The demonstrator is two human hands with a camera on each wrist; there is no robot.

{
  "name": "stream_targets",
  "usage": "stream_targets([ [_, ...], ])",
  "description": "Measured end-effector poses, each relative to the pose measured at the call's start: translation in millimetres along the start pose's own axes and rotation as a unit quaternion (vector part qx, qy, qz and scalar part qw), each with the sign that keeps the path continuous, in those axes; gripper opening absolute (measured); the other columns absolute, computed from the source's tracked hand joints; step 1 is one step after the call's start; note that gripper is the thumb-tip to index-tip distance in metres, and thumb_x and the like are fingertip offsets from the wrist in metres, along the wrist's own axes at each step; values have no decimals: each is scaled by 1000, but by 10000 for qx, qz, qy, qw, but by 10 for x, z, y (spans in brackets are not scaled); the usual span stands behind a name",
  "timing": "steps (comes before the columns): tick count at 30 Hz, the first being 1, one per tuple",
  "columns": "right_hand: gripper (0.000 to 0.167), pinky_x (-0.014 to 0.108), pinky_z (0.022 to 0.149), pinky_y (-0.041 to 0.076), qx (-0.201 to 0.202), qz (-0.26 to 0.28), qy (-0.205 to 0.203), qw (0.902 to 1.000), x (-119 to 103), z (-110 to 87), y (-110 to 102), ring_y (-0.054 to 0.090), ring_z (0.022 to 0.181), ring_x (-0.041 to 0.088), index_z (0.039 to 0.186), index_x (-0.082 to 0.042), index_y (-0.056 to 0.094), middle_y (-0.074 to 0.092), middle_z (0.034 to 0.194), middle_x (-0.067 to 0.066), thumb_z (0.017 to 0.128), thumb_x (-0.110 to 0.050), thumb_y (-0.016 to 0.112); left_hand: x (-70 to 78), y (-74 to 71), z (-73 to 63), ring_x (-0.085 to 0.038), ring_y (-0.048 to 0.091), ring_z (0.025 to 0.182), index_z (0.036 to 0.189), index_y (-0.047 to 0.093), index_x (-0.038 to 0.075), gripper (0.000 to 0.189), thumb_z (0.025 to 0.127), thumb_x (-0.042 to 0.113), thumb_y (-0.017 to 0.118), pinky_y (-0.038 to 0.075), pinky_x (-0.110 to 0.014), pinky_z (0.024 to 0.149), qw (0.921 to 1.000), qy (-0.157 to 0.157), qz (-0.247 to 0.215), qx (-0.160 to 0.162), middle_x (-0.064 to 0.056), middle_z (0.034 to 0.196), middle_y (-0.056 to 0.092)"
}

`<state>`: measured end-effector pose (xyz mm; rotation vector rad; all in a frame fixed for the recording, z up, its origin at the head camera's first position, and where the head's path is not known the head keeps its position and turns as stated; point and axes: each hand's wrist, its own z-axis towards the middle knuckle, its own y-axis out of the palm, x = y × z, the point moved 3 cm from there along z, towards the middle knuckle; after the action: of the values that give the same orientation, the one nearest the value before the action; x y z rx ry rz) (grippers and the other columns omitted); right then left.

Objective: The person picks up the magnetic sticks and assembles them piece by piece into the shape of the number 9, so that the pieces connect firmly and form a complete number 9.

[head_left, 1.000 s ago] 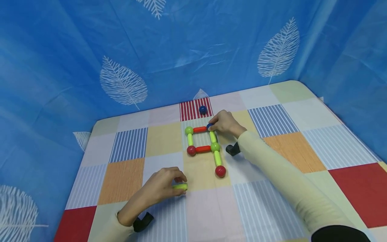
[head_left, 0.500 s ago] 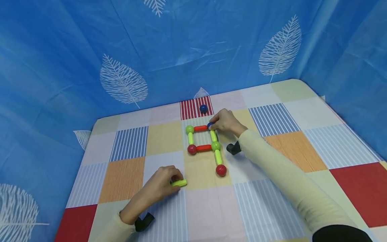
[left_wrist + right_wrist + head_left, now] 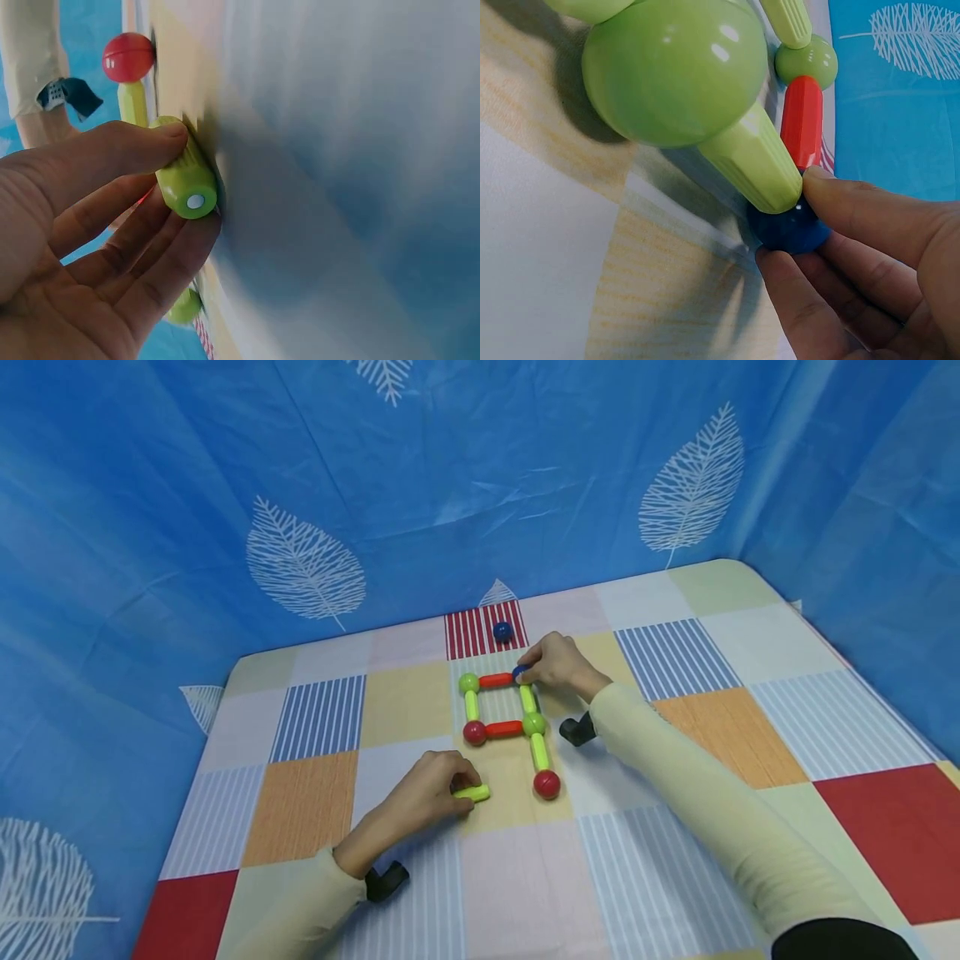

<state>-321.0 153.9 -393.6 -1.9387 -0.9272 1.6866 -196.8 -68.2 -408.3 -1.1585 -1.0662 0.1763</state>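
Note:
My left hand (image 3: 431,789) pinches a yellow-green magnetic rod (image 3: 184,172) between thumb and fingers, its pale round end showing in the left wrist view. Farther back, my right hand (image 3: 557,662) pinches a blue ball (image 3: 791,229) at the far right corner of a square of rods and balls. A red rod (image 3: 802,120) and a yellow-green rod (image 3: 757,161) meet at that ball. The square's other corners are a green ball (image 3: 468,683), a red ball (image 3: 475,732) and another green ball (image 3: 533,723). From the last one a rod (image 3: 540,752) leads to a red end ball (image 3: 547,785).
A loose blue ball (image 3: 502,632) lies on the red-striped patch near the table's back edge. The patchwork cloth (image 3: 517,877) covers the table. A blue curtain (image 3: 480,485) with white leaves hangs behind and at both sides.
My left hand has moved right and away from me with the yellow-green rod, closer to the joined shape. My right hand stays at the blue corner ball.

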Motion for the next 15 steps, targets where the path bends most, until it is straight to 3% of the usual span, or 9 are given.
stream_targets([
  [8,28,41,97,46,-4,-9,-95,10000,19,-3,-7,56,113,29,111,-1,74,71,112,14,85,-10,77,161,105,269,-14,56,71,88,74,4,18,73,0,83,47,-22,63,9991,206,46,-369,0,78,64],
  [15,28,42,100,45,-21,11,-84,10000,26,-4,-11,56,114,29,112,-2,74,71,112,13,85,-11,77,245,139,332,-16,55,74,89,73,4,16,75,0,80,46,-22,64,9978,493,79,-440,-1,80,63],
])
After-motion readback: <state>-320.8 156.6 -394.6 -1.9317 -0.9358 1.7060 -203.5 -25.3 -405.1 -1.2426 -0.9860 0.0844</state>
